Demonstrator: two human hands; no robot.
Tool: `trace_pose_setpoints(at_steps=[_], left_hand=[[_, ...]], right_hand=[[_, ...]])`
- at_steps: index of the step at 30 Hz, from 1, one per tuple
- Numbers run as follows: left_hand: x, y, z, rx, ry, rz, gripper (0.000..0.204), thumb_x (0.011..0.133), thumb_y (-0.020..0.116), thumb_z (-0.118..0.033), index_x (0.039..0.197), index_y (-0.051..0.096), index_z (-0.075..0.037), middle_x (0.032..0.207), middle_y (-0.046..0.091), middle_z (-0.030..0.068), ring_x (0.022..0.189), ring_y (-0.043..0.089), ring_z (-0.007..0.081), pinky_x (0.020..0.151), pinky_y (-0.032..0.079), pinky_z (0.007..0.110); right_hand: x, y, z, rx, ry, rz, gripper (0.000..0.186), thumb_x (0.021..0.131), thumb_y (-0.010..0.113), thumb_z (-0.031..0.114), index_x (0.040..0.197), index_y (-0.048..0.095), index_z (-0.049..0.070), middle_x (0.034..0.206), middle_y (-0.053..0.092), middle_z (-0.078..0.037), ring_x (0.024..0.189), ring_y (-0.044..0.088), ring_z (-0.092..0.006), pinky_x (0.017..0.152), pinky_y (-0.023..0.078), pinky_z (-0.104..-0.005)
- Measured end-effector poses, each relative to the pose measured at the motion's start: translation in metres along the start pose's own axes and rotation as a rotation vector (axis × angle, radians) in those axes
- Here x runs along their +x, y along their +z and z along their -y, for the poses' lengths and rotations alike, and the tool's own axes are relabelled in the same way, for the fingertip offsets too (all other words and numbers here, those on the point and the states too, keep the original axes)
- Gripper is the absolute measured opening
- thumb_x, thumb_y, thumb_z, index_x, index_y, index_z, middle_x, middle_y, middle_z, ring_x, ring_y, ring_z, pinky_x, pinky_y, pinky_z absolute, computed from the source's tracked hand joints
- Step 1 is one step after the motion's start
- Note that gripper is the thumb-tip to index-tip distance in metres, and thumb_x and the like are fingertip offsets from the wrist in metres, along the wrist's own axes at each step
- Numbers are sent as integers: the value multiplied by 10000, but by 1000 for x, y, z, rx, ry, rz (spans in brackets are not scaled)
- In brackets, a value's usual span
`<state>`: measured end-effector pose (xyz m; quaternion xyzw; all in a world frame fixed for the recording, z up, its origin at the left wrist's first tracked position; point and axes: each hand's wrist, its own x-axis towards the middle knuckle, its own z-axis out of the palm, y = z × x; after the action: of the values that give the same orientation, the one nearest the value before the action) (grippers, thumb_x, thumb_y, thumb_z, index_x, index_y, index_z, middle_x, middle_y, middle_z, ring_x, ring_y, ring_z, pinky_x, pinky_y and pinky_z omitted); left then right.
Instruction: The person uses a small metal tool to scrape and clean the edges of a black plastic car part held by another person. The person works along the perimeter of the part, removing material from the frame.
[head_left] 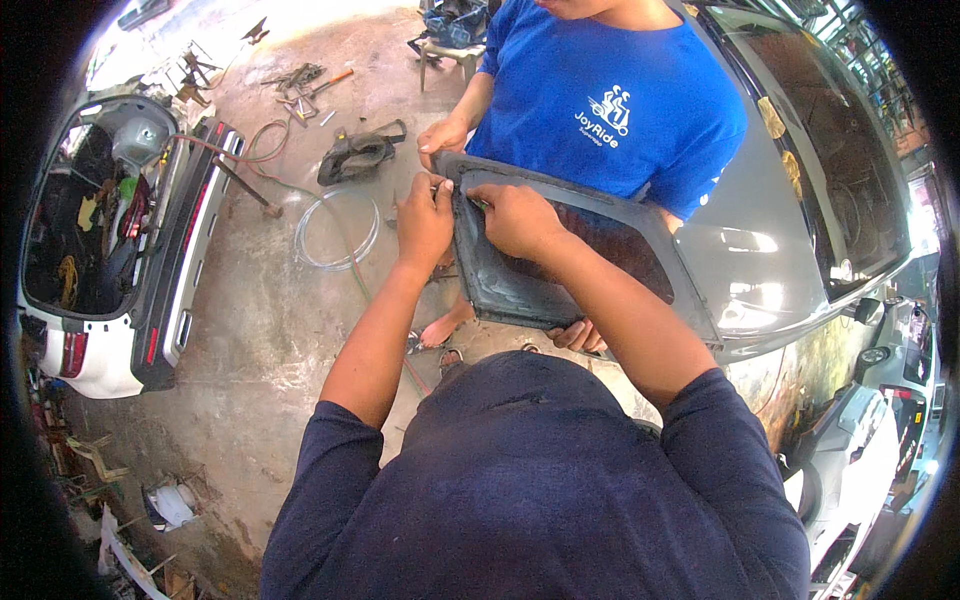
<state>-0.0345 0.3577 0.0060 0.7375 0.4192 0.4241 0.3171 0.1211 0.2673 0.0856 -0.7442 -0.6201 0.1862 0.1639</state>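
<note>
A dark car window pane [620,262] with a wide black border lies tilted in front of me. A co-worker in a blue shirt holds it, one hand [446,136] at its far left corner; other fingers [580,337], apparently the same person's, grip its near edge from below. My left hand [426,222] is closed at the pane's left edge, fingertips pinched near the corner; anything between them is too small to tell. Over the border, my right hand [516,220] is curled closed. A small greenish bit shows under its fingers, its kind hidden.
A grey car [745,200] stands close behind the co-worker on the right. On the concrete floor lie a wire coil [337,231], a black bag-like item [360,153], a hammer [247,187] and a hose. A white car rear section [100,355] is at left.
</note>
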Motion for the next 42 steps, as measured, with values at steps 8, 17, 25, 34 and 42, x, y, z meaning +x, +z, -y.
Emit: trace_pose_setpoints(at_steps=[8, 17, 25, 34, 42], left_hand=[[1, 5, 4, -32, -64, 22, 213, 1093, 713, -222, 1121, 677, -14, 1015, 802, 254, 971, 781, 498, 821, 592, 551], [9, 1, 2, -59, -13, -13, 226, 1087, 722, -235, 1139, 689, -17, 1004, 802, 250, 962, 785, 490, 825, 592, 548], [7, -1, 4, -79, -41, 19, 220, 1082, 719, -233, 1115, 691, -18, 1005, 799, 251, 969, 780, 490, 827, 583, 556], [8, 7, 6, -114, -55, 53, 217, 1072, 730, -219, 1109, 683, -11, 1015, 801, 253, 980, 778, 499, 844, 581, 561], [11, 4, 6, -84, -13, 61, 208, 1065, 740, -204, 1101, 680, -8, 1012, 806, 253, 981, 784, 492, 850, 586, 561]], right_hand=[[-30, -6, 15, -47, 43, 148, 489, 979, 607, 150, 1440, 767, 194, 1245, 794, -267, 1163, 771, -440, 1051, 598, -547], [-50, -7, 16, -295, -133, -9, 501, 1026, 608, 125, 1526, 645, 137, 1153, 791, -228, 1018, 802, -424, 873, 642, -539], [-28, -4, 43, -424, -42, 126, 470, 1027, 612, 150, 1494, 637, 106, 1132, 763, -237, 996, 811, -425, 833, 655, -539], [-14, 6, 36, -428, 35, 44, 379, 1022, 635, 182, 1391, 668, 99, 1118, 778, -250, 1006, 811, -428, 863, 655, -552], [-26, 8, 43, -422, 35, 60, 351, 1013, 634, 167, 1350, 700, 94, 1094, 798, -235, 1020, 813, -437, 857, 658, -559]])
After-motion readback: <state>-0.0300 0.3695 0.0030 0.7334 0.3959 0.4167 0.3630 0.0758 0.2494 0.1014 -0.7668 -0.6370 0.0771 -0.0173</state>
